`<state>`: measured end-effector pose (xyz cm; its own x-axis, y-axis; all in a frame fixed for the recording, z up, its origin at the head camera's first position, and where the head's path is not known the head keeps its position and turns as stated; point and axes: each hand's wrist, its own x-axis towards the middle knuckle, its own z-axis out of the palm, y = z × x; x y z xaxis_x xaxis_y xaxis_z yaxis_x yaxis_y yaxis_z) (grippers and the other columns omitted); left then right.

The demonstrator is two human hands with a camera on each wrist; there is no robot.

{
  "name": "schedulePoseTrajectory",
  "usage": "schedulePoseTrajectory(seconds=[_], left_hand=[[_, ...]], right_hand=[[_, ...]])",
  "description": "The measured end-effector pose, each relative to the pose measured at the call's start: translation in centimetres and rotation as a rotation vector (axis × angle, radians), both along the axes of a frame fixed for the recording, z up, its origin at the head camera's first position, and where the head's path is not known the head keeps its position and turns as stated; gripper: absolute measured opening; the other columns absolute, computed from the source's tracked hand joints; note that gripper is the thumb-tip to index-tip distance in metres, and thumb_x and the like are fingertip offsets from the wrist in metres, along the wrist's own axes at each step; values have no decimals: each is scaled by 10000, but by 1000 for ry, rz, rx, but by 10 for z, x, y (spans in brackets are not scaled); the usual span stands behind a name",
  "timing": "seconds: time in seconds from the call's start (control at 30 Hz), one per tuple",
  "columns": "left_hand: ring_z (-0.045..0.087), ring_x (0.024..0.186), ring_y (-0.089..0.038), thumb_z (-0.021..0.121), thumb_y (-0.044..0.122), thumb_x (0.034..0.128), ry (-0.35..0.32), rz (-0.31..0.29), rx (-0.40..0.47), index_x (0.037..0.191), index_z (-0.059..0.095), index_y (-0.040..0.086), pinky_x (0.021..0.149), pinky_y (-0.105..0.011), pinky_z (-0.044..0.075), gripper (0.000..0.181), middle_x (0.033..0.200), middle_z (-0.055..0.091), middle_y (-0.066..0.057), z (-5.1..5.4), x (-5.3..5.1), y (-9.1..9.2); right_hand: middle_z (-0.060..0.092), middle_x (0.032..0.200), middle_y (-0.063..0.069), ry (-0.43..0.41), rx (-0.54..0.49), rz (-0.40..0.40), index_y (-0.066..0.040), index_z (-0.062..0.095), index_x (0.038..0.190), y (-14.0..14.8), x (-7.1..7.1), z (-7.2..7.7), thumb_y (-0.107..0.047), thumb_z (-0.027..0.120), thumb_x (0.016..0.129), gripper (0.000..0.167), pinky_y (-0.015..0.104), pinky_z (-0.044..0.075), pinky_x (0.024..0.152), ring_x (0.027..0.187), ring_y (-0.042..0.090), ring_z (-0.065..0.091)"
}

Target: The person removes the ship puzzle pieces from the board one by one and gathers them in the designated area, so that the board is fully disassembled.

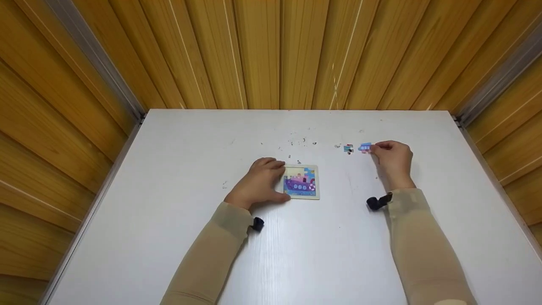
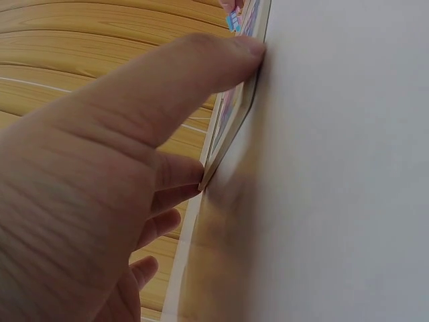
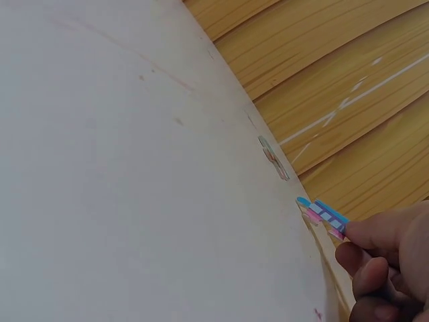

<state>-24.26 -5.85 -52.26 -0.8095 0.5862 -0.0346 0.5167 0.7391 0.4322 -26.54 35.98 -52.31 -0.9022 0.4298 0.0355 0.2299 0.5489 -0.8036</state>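
The jigsaw puzzle tray (image 1: 318, 182), a small pale-framed board with a purple boat picture, lies on the white table. Its upper left part shows bare backing. My left hand (image 1: 263, 181) grips the tray at its left side, thumb (image 2: 231, 62) on the near edge and fingers at the far left corner. Off to the right, my right hand (image 1: 394, 159) pinches a blue and pink jigsaw piece (image 3: 326, 216) between thumb and fingertips, just above the table. Left of that piece lies another jigsaw piece (image 1: 348, 148), flat on the table.
The white table (image 1: 190, 144) carries scattered dark specks and scuffs beyond the tray. Wood-look panels (image 1: 262, 55) stand behind the table's far edge and on both sides. Black wrist cameras hang from both sleeves.
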Motion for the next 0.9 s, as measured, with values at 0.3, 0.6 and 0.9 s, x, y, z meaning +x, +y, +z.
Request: schedulePoseTrajectory(seconds=[0.3, 0.6, 0.9], left_hand=[[361, 1707, -319, 940, 556, 876, 9, -1, 4, 1638, 609, 107, 1472, -490, 204, 944, 1762, 533, -39, -1, -1, 0], [373, 1702, -319, 937, 569, 882, 11, -6, -14, 1622, 629, 107, 1473, -481, 202, 926, 1761, 534, -40, 1, -1, 1], [392, 1695, -321, 932, 568, 885, 20, -12, -27, 1623, 627, 104, 1477, -477, 196, 923, 1764, 529, -36, 2, -1, 1]], right_hand=[[772, 1042, 44, -33, 0, -17, -18, 828, 1257, 2, -2, 1, -288, 788, 1055, 340, 167, 522, 713, 916, 131, 639], [722, 871, -92, -8, -34, -21, -23, 819, 1252, 2, -1, 3, -276, 777, 1069, 315, 145, 537, 654, 719, 41, 648], [703, 957, -38, 27, -91, -12, -39, 798, 1250, -19, -3, 10, -325, 747, 1095, 329, 144, 543, 662, 711, 36, 647]])
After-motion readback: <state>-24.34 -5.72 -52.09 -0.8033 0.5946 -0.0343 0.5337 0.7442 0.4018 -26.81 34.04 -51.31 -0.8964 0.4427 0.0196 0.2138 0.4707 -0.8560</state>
